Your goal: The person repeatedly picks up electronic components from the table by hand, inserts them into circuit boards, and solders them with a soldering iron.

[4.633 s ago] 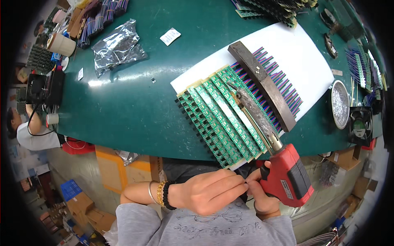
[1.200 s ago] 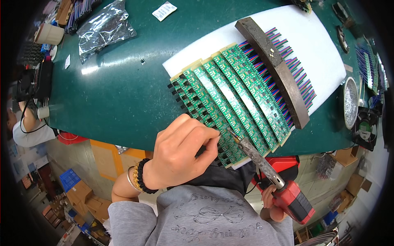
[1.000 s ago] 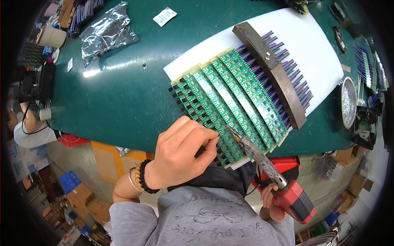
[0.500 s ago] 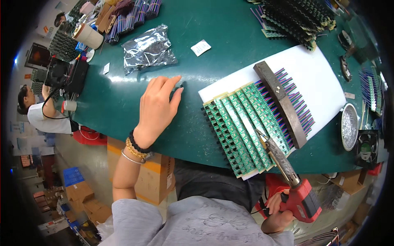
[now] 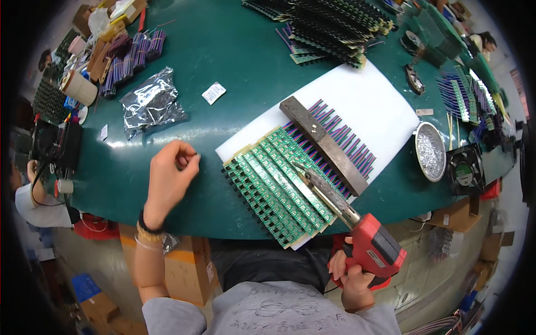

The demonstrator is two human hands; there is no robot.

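Observation:
My left hand (image 5: 170, 177) hovers over the table left of the boards, thumb and forefinger pressed together in a pinch. What lies between those fingertips is too small to make out. My right hand (image 5: 357, 274) grips a red soldering gun (image 5: 375, 245) by its handle. The gun's metal tip points up and left over a row of green circuit boards (image 5: 279, 184), with black connectors along their left edge. A dark metal bar (image 5: 324, 146) lies across the coloured wires at the boards' far side. Boards and bar rest on a white foam sheet (image 5: 382, 100).
A clear bag of small black parts (image 5: 152, 105) and a white label (image 5: 214, 93) lie beyond my left hand. More boards are stacked (image 5: 335, 28) at the back. On the right are a metal bowl (image 5: 430, 153), a small fan (image 5: 466, 170) and a solder spool (image 5: 412, 42).
My left thumb and forefinger have closed into a pinch, and the small dark piece by them no longer shows on the table. The view has shifted right; the soldering gun stays over the boards.

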